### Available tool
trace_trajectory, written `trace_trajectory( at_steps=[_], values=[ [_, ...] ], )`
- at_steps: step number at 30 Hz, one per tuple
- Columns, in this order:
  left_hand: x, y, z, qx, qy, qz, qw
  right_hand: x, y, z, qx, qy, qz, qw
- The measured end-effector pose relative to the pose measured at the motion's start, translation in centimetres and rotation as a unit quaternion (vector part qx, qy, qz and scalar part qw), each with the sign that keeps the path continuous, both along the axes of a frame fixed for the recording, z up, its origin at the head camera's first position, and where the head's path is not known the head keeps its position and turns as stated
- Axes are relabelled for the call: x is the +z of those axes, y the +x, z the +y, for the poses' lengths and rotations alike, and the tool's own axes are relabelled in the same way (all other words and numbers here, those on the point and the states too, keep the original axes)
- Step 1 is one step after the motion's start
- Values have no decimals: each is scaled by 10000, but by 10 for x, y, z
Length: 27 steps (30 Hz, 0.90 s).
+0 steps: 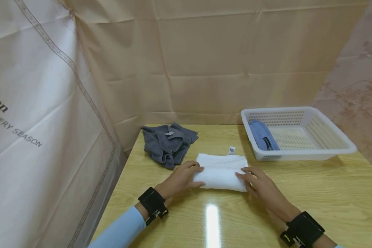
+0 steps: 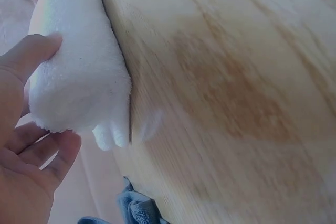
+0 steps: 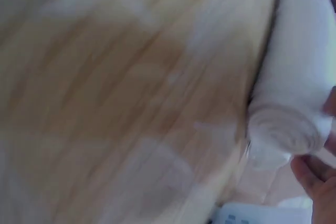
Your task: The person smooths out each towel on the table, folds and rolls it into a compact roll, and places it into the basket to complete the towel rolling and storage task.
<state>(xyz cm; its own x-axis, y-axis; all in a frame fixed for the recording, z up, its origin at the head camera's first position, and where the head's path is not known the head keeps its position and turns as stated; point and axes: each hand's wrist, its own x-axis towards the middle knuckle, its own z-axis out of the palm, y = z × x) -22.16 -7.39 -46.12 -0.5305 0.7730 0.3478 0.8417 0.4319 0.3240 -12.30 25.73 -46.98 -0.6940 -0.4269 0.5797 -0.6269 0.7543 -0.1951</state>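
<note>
White towel [image 1: 221,172]: lies on the bench [image 1: 179,224], centre, directly before the person. Near portion rolled into a thick cylinder running left to right; far portion flat behind it. Right wrist view shows the right end of the roll as a spiral of layers. A small white tag [image 1: 231,150] with a dark printed patch sticks out past the towel's far edge, right of its middle.

Left hand [image 1: 181,177]: grips the left end of the roll, fingers bent about it; left wrist view has the thumb pressed on the roll and other fingers at its end. Right hand [image 1: 263,187]: grips the right end, fingers curled at it; partly cut off in right wrist view. Black wristband on each wrist, left [image 1: 153,203] and right [image 1: 302,229]; light blue sleeve [image 1: 121,227] on the left arm.

Grey cloth [image 1: 170,143]: crumpled on the bench, beyond and left of the towel, pale label showing.

White basket [image 1: 303,155]: on the bench, far right of the towel, perforated walls. Inside, against its left wall, a folded blue cloth [image 1: 260,134] with a black label.

Surroundings: beige drape [image 1: 204,62] behind the bench; whitish printed sheet [image 1: 34,179] at left, "EVERY SEASON" legible; floral sheet [image 1: 365,86] at right
</note>
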Motion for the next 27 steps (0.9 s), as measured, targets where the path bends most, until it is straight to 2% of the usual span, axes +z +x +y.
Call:
trace_trajectory(
  at_steps=[6,12,16,21,27],
  values=[
    [3,2,3,116,-193,88,9997,-5,5,4,-219,359,-338,9985],
    [6,1,5,158,-246,-286,9992,-5,1,6,-280,522,-383,9975],
    [4,-3,8,322,-329,-638,9969,-5,-5,7,-203,353,-473,9980],
    [4,-7,10,428,-219,-1266,9908,-2,-10,9,-54,-66,-1037,9946],
    [4,-9,9,258,-200,-1557,9873,7,-11,9,-38,-510,-1923,9800]
  ],
)
